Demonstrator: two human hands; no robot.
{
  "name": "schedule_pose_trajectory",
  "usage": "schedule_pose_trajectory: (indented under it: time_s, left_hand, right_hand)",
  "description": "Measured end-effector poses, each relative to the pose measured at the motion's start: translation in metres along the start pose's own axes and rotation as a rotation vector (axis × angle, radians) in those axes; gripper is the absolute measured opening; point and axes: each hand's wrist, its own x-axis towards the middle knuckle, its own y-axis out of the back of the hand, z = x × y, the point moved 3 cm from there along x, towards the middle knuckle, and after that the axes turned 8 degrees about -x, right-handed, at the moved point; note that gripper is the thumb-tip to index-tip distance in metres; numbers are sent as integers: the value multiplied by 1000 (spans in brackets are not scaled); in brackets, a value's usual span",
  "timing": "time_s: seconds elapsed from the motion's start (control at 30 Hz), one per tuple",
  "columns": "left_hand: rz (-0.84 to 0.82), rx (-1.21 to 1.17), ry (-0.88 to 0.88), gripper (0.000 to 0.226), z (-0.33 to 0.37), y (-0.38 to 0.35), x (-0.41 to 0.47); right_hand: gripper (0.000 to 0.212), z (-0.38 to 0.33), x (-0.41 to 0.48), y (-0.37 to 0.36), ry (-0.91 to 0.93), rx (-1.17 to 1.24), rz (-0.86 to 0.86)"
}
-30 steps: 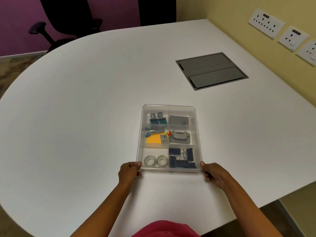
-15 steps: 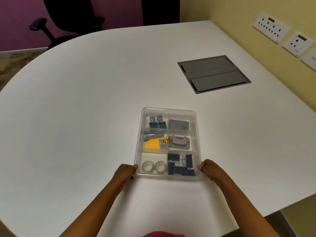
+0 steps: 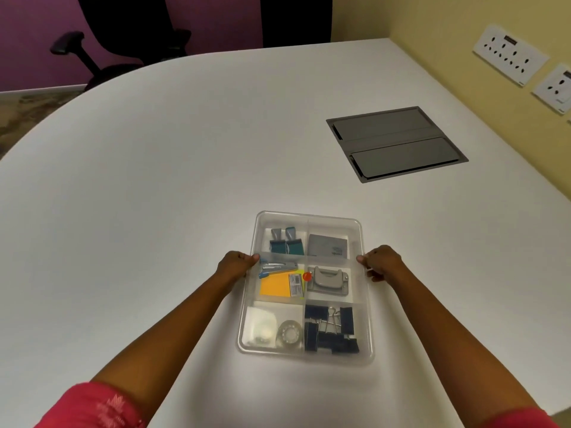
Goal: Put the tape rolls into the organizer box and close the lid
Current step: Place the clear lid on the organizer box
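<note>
- Clear plastic organizer box [image 3: 361,239] lies on the white bench [image 3: 154,196], near the edge closest to the person.
- 2 tape rolls [image 3: 289,332] lie in its near-left compartment; the left one looks blurred, perhaps under glare.
- Left hand [image 3: 236,263] is curled on the left rim and right hand [image 3: 381,263] on the right rim, both at mid-length.
- Whether a transparent lid already covers the box, I cannot tell.
- Likely step: pressing the lid shut, or steadying the box.
- Risk: uneven pressing could leave 1 side unlatched, or tip the box so the binder clips [image 3: 330,330] slide.
</note>
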Motion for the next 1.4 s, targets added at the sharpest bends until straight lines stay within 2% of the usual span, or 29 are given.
schedule_pose_trajectory:
  time_s: [0.27,0.4,0.53,0.67,0.8,0.93,1.1,1.17,1.23,1.33,1.4]
  left_hand:
    - [-57,94,34,12,50,3,42]
    - [-81,120,25,18,57,5,53]
    - [-59,65,33,47,60,4,64]
    - [-26,34,27,49,68,0,74]
    - [45,45,57,46,75,-7,82]
    - [77,37,135,26,73,-10,88]
    - [59,8,158,36,72,-6,88]
    - [69,66,61,23,71,-6,87]
    - [158,212,-165,19,68,-8,83]
    - [299,384,-509,38,57,-17,65]
    - [314,478,-612,49,50,-26,57]
  right_hand:
    - [41,-46,42,27,36,224,-13]
    - [26,-51,51,26,-48,274,-116]
    - [29,-52,59,24,-97,266,-163]
    - [21,-49,64,22,-105,322,-199]
    - [23,-46,67,21,-109,357,-188]
    - [23,-43,68,19,-88,393,-149]
    - [25,-43,68,16,-33,405,-70]
    - [29,-43,67,15,35,315,19]
    - [28,-43,55,13,173,72,210]
    - [23,-40,29,-2,450,-119,564]
    - [35,-38,22,-16,547,-129,616]
